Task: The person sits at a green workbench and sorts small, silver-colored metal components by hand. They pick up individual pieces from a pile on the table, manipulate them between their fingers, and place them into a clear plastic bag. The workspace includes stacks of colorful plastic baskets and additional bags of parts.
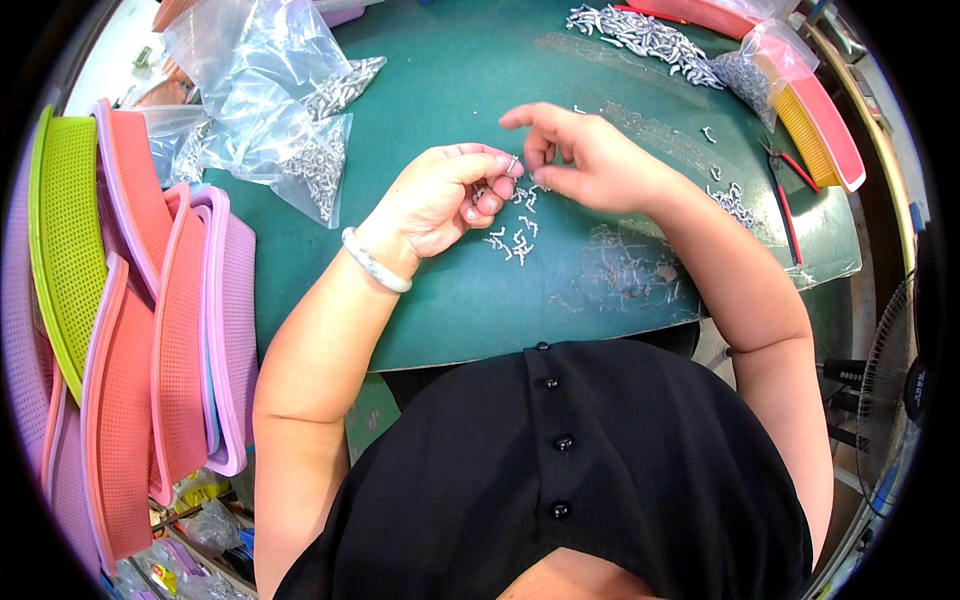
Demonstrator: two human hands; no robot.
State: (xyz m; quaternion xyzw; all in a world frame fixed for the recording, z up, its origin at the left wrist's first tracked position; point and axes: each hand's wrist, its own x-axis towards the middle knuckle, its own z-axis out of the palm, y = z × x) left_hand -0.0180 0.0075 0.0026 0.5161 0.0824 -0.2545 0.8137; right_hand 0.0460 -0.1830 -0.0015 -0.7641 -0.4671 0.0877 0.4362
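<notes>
My left hand (pixel 450 195), with a pale bangle (pixel 375 262) at its wrist, pinches a small silvery metal piece (pixel 514 165) between thumb and forefinger. More bits of metal show at its curled fingers. Close by on the right is my right hand (pixel 595 155), its forefinger stretched out and its thumb apart from it. Nothing can be seen held in that hand. Below both hands, small bent metal pieces (pixel 520 242) lie loose on the green tabletop (pixel 450 320).
Clear plastic bags of metal parts (pixel 315 170) lie at the far left, beside stacked perforated plastic baskets (pixel 120 400). A heap of grey curved pieces (pixel 650 42) sits at the back right. Red-handled pliers (pixel 784 205) and a small pile (pixel 735 205) lie right. A fan (pixel 885 390) stands beyond.
</notes>
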